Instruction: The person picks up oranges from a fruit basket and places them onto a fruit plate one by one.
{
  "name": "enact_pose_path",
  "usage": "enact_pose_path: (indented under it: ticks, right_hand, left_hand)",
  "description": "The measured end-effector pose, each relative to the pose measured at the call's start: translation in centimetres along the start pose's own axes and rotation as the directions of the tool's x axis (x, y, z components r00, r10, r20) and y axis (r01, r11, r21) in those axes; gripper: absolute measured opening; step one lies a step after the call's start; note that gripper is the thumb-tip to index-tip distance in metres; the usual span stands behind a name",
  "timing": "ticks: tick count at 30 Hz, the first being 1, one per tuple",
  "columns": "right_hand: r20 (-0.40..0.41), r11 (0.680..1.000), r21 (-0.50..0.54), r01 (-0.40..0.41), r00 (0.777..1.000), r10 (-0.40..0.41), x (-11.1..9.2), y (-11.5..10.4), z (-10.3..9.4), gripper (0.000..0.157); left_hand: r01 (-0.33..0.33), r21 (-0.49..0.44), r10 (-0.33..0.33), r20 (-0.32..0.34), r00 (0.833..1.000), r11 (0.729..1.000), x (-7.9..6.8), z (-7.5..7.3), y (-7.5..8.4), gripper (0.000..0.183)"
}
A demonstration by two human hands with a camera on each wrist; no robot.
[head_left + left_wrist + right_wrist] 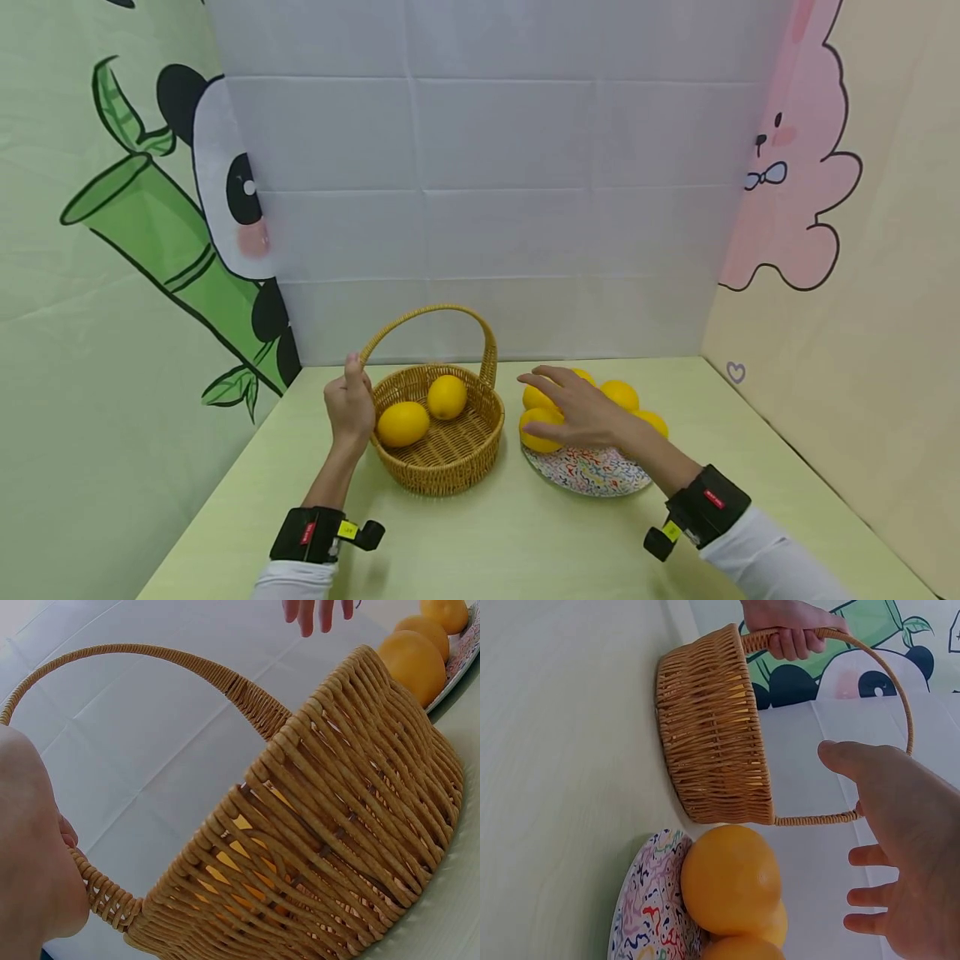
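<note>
My left hand (351,408) grips the left side of the arched handle of a round wicker basket (442,477). The basket sits on the table with two yellow-orange fruits inside, one at the left (403,424) and one at the back (447,397). To its right, a colourfully patterned plate (588,477) bears several more of these fruits (731,877). Over the plate's left part my right hand (588,414) hovers, fingers spread and nothing between them. In the right wrist view its thumb stands apart from the fingers, above the nearest fruit. It partly covers the fruit pile in the head view.
A pale yellow-green table (480,542) carries basket and plate. Close behind them rises a white creased backdrop (502,208). Side walls stand left and right, with a panda and bamboo drawing (180,250) on the left and a pink animal (795,192) on the right.
</note>
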State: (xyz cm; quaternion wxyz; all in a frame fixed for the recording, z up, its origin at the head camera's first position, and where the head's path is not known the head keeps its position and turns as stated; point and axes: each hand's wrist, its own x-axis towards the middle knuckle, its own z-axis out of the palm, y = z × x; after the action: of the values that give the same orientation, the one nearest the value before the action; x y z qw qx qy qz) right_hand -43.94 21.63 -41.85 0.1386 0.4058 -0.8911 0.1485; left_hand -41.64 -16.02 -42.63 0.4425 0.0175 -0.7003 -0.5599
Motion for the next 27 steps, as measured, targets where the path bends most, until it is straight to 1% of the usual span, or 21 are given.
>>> enact_pose_path:
  ticks: [6,7,9,12,16,17,22,27]
  right_hand:
    - [0.019,1.0,-0.012,0.027,0.999,-0.027,1.1,-1.3,0.5,0.079]
    - [0.021,0.999,-0.009,0.033,0.999,-0.032,1.3,-1.5,0.6,0.078]
    - [0.028,0.999,-0.013,0.044,0.999,-0.044,1.7,-1.9,0.8,0.077]
    - [0.027,0.997,-0.028,0.077,0.997,-0.076,2.4,-2.5,1.1,0.075]
    - [0.013,0.99,-0.028,0.137,0.991,-0.136,3.3,-3.4,1.3,0.074]
    - [0.013,0.989,-0.025,0.148,0.989,-0.147,3.6,-3.6,1.4,0.074]
    - [0.048,0.985,-0.018,0.169,0.985,-0.168,4.7,-4.9,1.7,0.075]
    - [0.075,0.979,-0.051,0.199,0.978,-0.195,5.8,-6.1,2.1,0.075]
  left_hand:
    - [-0.009,-0.002,0.009,0.021,1.0,1.0,-1.1,-0.4,3.1,0.065]
    - [-0.011,0.002,0.011,0.025,1.0,1.0,-1.2,-0.4,3.4,0.065]
    - [-0.017,0.003,0.017,0.027,1.0,1.0,-1.3,-0.4,3.5,0.065]
    - [-0.024,0.003,0.024,0.016,1.0,1.0,-0.8,-0.1,2.3,0.066]
    - [-0.019,0.01,0.019,0.003,1.0,1.0,0.0,0.2,0.2,0.067]
    - [-0.016,0.011,0.016,0.003,1.0,1.0,0.1,0.2,0.0,0.067]
    - [-0.023,-0.004,0.023,0.012,1.0,1.0,0.2,0.0,-0.6,0.069]
    - [-0.025,-0.008,0.025,0.015,1.0,1.0,0.2,-0.2,-0.5,0.07]
